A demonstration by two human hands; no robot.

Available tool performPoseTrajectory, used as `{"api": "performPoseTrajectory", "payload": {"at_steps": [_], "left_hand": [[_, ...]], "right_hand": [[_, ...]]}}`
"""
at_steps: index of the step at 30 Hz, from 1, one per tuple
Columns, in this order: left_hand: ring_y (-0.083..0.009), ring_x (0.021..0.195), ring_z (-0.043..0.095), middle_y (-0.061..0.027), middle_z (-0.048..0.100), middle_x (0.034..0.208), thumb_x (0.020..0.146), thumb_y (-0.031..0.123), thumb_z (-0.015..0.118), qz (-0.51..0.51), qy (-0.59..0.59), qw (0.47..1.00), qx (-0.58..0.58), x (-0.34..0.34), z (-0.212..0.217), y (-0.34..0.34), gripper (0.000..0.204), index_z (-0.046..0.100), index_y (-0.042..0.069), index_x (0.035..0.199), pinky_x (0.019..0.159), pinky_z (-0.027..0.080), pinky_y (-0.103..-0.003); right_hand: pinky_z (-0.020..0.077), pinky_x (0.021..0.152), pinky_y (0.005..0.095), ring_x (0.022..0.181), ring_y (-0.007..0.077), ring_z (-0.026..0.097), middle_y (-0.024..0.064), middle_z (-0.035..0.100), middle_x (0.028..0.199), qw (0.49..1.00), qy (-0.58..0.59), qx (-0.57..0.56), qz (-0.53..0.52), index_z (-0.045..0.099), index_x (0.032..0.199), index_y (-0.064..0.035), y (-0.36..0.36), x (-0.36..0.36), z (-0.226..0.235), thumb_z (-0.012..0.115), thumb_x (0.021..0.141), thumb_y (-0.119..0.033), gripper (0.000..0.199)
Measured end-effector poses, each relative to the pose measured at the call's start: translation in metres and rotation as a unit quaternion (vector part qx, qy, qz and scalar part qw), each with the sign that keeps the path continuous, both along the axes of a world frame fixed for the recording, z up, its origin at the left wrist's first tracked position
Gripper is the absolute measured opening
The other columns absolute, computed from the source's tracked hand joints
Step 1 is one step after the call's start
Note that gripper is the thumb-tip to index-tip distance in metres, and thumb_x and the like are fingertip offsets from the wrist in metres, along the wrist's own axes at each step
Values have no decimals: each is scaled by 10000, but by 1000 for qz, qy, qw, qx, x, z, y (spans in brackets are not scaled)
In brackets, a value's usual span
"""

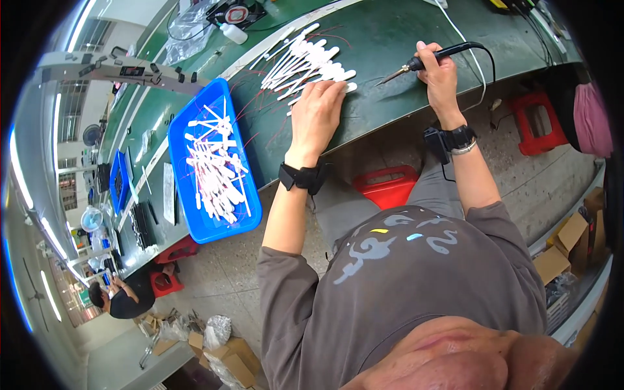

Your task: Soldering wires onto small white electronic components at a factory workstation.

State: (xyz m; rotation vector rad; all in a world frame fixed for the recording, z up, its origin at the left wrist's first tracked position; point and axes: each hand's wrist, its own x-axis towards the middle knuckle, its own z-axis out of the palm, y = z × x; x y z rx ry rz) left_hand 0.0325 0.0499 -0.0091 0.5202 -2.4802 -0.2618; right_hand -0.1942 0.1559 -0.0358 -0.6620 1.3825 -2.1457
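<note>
My right hand [439, 79] is wrapped round a black-handled soldering iron [416, 64], its metal tip pointing left and down just above the green mat. On the mat lies a row of white, rounded stick-shaped pieces [305, 60] with thin red wires. At the near end of this row my left hand [316, 117] is closed, its fingertips pressed on a white stick-shaped piece [351, 86]. The fingers partly hide that piece. Left of my left hand, a blue plastic tray [249, 222] holds a heap of similar white pieces and red wires.
A white cable [469, 49] crosses the green bench [383, 32] beside my right hand. Near the back stand a small white bottle [233, 33] and a fan [236, 13]. Red stools [539, 123] are under and beside the bench. Another person [130, 294] sits farther left.
</note>
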Motion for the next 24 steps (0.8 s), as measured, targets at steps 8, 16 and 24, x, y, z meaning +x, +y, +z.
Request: {"api": "performPoseTrajectory", "payload": {"at_steps": [8,16,24], "left_hand": [[-222,925,616,-96,676,1021,872,76,646,-8,102,980,173,9,16,-3,185,701,60,1047,799,491,-302],[-125,972,592,-67,666,1072,932,92,617,-30,206,874,440,26,28,-7,217,678,8,1123,858,456,-254],[-111,962,590,-50,657,1073,940,81,608,-60,234,847,474,28,29,-5,221,668,-7,1134,858,450,-236]], "right_hand": [[225,454,170,516,-16,308,-89,435,670,1000,4,-6,0,555,759,-129,-2,1,1,645,929,-262,235],[242,458,179,509,-9,327,-92,439,636,1000,19,-3,-11,564,742,-122,-1,-1,-1,644,931,-270,253],[209,452,171,501,-18,294,-97,430,647,999,39,-4,-7,548,746,-136,-3,-2,-4,625,945,-250,242]]}}
